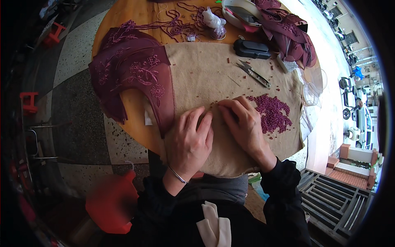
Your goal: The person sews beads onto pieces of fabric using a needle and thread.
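My left hand (191, 140) lies on a beige cloth (201, 70), its fingers stretched out and slightly bent, with nothing visible in them. Beside it, my right hand (245, 125) rests on the same cloth with thumb and forefinger drawn together. Whatever they pinch is too small to make out. A few tiny beads dot the cloth near the fingertips. Just right of my right hand is a spread-out heap of purple beads (273, 113). Thread snips (255, 74) lie above that heap. Maroon embroidered fabric (140, 68) overlaps the cloth's left edge.
Along the round wooden table's far side (111, 20) are maroon cords (175, 24), a white plastic-wrapped bundle (214, 20) and a white bowl (230, 12). A black case (252, 49) sits near more maroon fabric (294, 37). A red stool (111, 201) stands at lower left.
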Motion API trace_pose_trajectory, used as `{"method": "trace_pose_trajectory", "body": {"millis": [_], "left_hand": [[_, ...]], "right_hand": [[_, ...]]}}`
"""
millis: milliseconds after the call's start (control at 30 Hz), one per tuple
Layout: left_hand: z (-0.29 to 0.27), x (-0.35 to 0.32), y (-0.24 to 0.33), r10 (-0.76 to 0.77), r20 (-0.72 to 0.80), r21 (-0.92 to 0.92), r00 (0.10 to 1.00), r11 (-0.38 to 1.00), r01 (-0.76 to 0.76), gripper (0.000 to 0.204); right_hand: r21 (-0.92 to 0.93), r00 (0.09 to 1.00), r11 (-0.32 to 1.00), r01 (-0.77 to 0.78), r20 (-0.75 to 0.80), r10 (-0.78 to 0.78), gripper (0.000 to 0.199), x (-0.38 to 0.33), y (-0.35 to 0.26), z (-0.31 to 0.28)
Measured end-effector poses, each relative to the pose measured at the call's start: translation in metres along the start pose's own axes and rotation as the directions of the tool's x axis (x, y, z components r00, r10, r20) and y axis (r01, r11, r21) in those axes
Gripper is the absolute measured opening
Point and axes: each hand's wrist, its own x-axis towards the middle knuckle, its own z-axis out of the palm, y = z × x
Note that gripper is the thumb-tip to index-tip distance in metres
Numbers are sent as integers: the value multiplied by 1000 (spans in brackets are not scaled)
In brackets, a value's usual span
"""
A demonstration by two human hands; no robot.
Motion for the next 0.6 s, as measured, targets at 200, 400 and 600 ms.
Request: {"method": "trace_pose_trajectory", "body": {"millis": [200, 400, 600], "left_hand": [[0, -1, -1, -2, 2, 1, 1000, 1000, 2, 30], [0, -1, -1, 22, 17, 43, 1000, 999, -22, 31], [0, -1, -2, 21, 11, 55, 1000, 998, -21, 30]], "right_hand": [[22, 999, 999, -25, 25, 25, 16, -1, -2, 0], [26, 999, 1000, -18, 42, 17, 16, -2, 1, 0], [19, 998, 1000, 14, 60, -15, 17, -2, 3, 1]]}}
